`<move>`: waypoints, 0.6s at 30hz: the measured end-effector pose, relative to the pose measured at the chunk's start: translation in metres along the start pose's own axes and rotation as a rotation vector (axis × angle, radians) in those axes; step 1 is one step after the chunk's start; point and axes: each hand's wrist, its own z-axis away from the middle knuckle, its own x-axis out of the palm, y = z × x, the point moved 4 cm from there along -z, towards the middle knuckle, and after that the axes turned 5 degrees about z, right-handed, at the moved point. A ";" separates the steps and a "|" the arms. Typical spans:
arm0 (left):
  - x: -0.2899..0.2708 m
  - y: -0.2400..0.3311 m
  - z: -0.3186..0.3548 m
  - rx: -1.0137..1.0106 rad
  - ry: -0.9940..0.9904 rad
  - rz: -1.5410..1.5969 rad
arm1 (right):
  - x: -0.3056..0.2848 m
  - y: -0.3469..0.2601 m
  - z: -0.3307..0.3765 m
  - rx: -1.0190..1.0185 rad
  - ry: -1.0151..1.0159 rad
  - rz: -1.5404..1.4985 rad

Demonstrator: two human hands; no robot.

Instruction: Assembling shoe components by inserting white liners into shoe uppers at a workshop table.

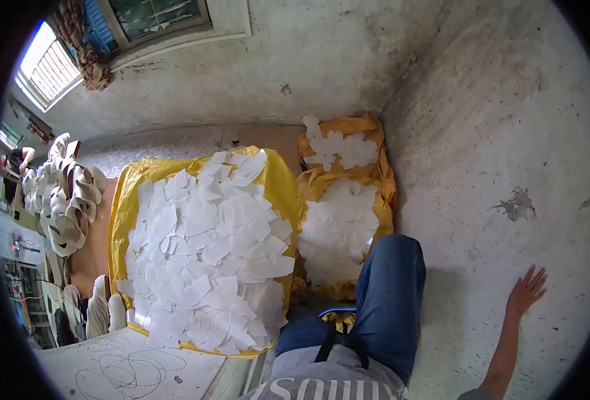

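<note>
My right hand (527, 292) is at the far right with its fingers spread, laid against the pale, stained wall (475, 200). It holds nothing. My left hand is outside the picture. In front of me, to the left, a large heap of thin white cut pieces (208, 247) covers a yellow plastic sheet (128, 193). Beyond my raised knee (391, 267), smaller piles of white pieces (338, 227) lie in orange-yellow plastic sacks (386, 180) by the corner. Neither hand touches the pieces.
Strung or stacked off-white curved pieces (65, 193) stand on a brown board (93, 253) at the left. Another person (20, 161) is at the far left edge, near a fan (18, 245). Thin wire loops (131, 370) lie at the lower left.
</note>
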 end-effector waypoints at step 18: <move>-0.039 0.236 0.103 0.599 -0.217 0.231 | -0.080 0.001 -0.014 -0.078 0.231 -0.237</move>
